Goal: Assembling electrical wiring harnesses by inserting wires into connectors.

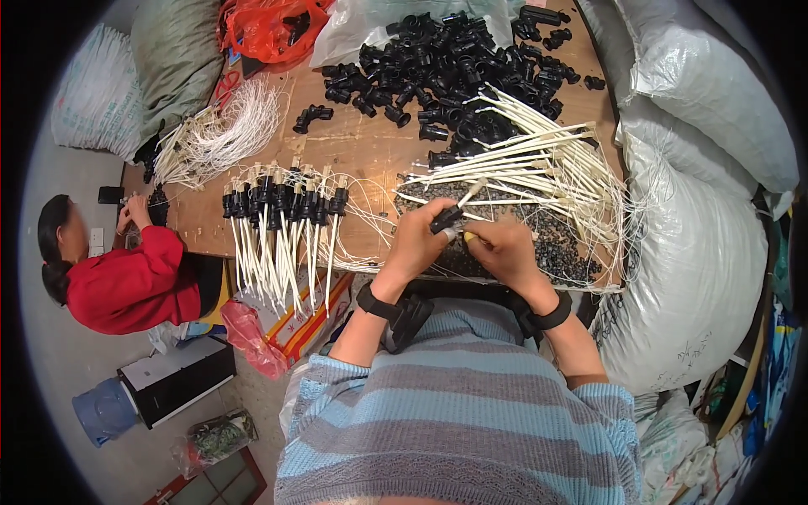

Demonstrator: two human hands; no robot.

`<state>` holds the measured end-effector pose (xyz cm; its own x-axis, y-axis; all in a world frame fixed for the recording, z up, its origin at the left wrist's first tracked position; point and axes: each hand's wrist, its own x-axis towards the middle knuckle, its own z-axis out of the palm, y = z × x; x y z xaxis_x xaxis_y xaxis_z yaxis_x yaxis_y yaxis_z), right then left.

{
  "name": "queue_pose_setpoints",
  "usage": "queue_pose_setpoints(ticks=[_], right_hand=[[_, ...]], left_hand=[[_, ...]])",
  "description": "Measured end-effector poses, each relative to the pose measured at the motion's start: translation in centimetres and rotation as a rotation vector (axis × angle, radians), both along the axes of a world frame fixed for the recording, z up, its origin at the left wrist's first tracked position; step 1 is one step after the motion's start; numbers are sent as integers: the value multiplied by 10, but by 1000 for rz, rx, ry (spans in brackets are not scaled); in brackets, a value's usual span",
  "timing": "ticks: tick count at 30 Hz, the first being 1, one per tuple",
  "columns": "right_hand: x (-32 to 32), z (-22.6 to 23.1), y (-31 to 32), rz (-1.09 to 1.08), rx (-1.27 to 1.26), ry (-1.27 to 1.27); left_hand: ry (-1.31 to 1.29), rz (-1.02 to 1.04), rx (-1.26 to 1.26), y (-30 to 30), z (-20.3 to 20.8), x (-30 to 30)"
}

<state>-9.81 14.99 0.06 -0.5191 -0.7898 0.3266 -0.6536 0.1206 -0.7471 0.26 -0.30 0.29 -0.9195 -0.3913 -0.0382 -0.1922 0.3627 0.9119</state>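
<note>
Near the table's front edge my left hand [419, 242] is closed around a black plastic socket [446, 219], from which a pale connector piece [472, 193] sticks up to the right. Close beside it my right hand [507, 249] is pinched shut, with something yellow at its fingertips; what it grips is too small to tell. Below both hands spreads a layer of small dark parts [560, 257]. Cream sleeved wires [555, 168] lie in a loose bundle just beyond my right hand. To the left, black sockets fitted with cream sleeved wires [282, 206] lie in a row, their ends hanging over the edge.
Many black plastic fittings [438, 67] are heaped at the table's far side. White thin wires [227, 126] and a red plastic bag [273, 34] lie far left. Stuffed white sacks [699, 252] press against the right edge. A person in red [126, 278] works at the left end.
</note>
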Motion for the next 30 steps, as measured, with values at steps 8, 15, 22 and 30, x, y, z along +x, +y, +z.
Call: queue_pose_setpoints(ticks=[8,15,22,30], right_hand=[[0,1,-5,-165,24,82],[1,-7,-7,-103,-33,78],[5,-1,-3,60,7,-59],[11,-4,-5,-8,171,96]], left_hand=[[38,-63,-361,-8,-2,8],[6,-129,-336,-1,2,6],[45,-192,-235,2,6,2],[298,-93,-357,-14,5,5]])
